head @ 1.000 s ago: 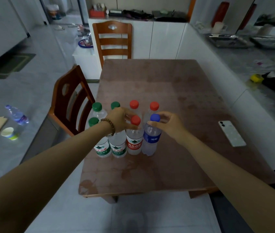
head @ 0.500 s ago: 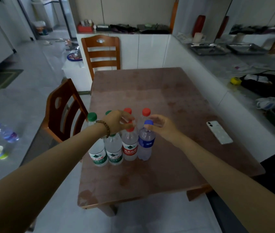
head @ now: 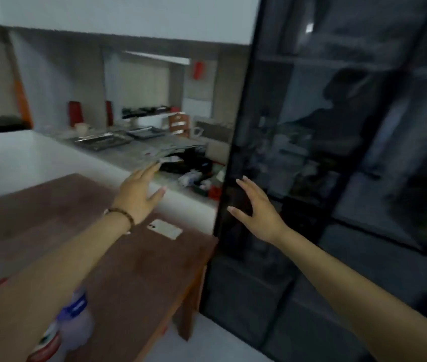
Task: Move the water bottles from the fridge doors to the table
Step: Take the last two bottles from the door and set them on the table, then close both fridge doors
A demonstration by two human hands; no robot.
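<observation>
Kitchen, dim light, picture smeared by motion. Grey counter (head: pixel 139 152) runs along the far left with trays and clutter on it. Brown table (head: pixel 134 270) sits near left. A tall dark glass-fronted fridge (head: pixel 337 178) fills the right half of the view, doors closed.

Left hand (head: pixel 139 194): raised over the far edge of the table, fingers spread wide, holding nothing. A bead bracelet (head: pixel 122 214) sits on that wrist. Right hand (head: pixel 256 207): in front of the fridge's left edge, fingers wide, thumb apart, empty. Cannot tell whether it touches the glass.

Water bottles (head: pixel 68 322): a blurred group at the near left corner of the table, partly hidden by the left forearm. One with a blue label and one with a red label can be made out; the count is not readable. Whether any bottles remain in the fridge doors cannot be seen through the dark glass.

A white phone (head: pixel 166 228) lies flat on the table near its right edge, just below the left wrist.

Judgement: both hands look set for the fridge doors, probably for another load.

Risks:
- Left forearm passes right over the bottles; a low sweep could topple them, as they stand close together.
- Phone lies near the table edge; a sleeve or bottle set down beside it could push it off.
- The door may swing into the table corner, which stands very close.
</observation>
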